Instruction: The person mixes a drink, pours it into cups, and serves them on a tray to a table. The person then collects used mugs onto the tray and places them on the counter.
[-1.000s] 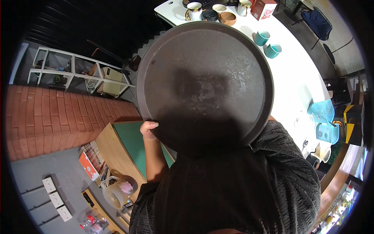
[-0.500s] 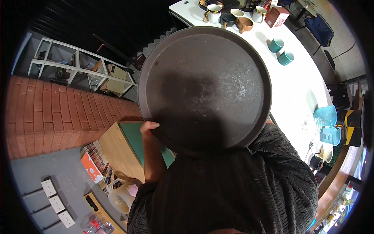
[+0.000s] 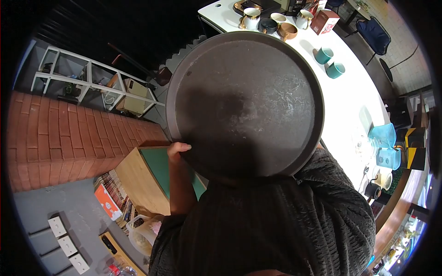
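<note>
A large round dark brown serving tray (image 3: 248, 106) with a raised rim is held up in front of my chest. Pale scuffs mark its right half, and a shadow falls over the lower middle. My left hand (image 3: 178, 149) grips the rim at the lower left, thumb on top and fingers hidden beneath. Of my right hand (image 3: 319, 145) only a sliver of skin shows beside the tray's right edge; its fingers are out of sight behind the tray.
A white counter (image 3: 343, 101) curves along the right, bearing several mugs, two teal cups (image 3: 335, 70), a red box (image 3: 325, 21) and blue plastic containers (image 3: 389, 158). On the left stand a brick wall (image 3: 69, 138), a white metal rack (image 3: 92, 83) and a wooden cabinet (image 3: 140, 179).
The tray and my left hand have shifted slightly to the right in view, while the counter and its cups have slid a little left. My hold on the rim looks the same.
</note>
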{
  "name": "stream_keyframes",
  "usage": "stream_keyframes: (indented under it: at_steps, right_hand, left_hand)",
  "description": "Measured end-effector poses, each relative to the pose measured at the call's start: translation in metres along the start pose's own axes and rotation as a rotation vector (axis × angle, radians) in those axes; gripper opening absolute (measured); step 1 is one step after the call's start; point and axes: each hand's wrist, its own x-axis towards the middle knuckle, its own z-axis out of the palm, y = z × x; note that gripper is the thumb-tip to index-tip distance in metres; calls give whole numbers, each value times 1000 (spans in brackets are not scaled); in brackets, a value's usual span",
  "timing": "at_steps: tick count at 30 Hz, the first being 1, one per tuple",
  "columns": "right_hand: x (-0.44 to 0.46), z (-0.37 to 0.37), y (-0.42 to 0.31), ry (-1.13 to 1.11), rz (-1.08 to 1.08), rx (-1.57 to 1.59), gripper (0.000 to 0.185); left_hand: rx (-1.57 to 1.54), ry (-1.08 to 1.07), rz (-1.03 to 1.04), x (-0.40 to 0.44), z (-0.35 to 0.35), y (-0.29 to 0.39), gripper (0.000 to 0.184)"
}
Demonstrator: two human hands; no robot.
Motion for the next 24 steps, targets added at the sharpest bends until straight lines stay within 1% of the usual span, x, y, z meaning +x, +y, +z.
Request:
stream_keyframes:
  at_steps: [2, 4, 7, 11, 12, 14, 15, 17, 19, 20, 21, 23, 24]
  right_hand:
    - [-2, -2, 0, 4, -2, -3, 55]
    - [-5, -7, 2, 9, -3, -2, 54]
    - [-7, -11, 1, 10, -9, -1, 54]
    - [-13, -15, 2, 8, -13, -1, 54]
    - [-14, -18, 2, 7, -14, 0, 54]
    - [-18, -21, 3, 4, -12, 2, 53]
    - [-17, -20, 3, 2, -17, 0, 53]
    - [-19, -24, 3, -1, -16, 3, 53]
    - [-20, -24, 3, -3, -18, 1, 53]
    - [-21, -25, 3, -2, -19, -1, 53]
    - [-22, -27, 3, -7, -15, 4, 53]
    - [-23, -27, 3, -11, -19, 2, 53]
    - [-25, -28, 3, -11, -19, 3, 53]
  left_hand:
    - [31, 13, 6, 0, 2, -1, 48]
    - [75, 1, -40, 2, 0, -5, 49]
    - [84, -68, -38, 4, 1, -7, 50]
    - [47, -83, -24, 10, -11, -19, 53]
    - [21, -170, -51, 14, -18, -20, 55]
    - [-4, -257, -79, 22, -37, -20, 57]
    - [24, -345, -193, 26, -43, -14, 59]
    - [52, -432, -305, 26, -50, -17, 61]
    - [49, -365, -153, 22, -30, -20, 62]
    - [50, -365, -152, 23, -33, -19, 62]
    - [176, -335, -206, 23, -39, -17, 61]
    - [303, -300, -260, 23, -48, -16, 60]
    - [311, -317, -276, 23, -47, -15, 59]
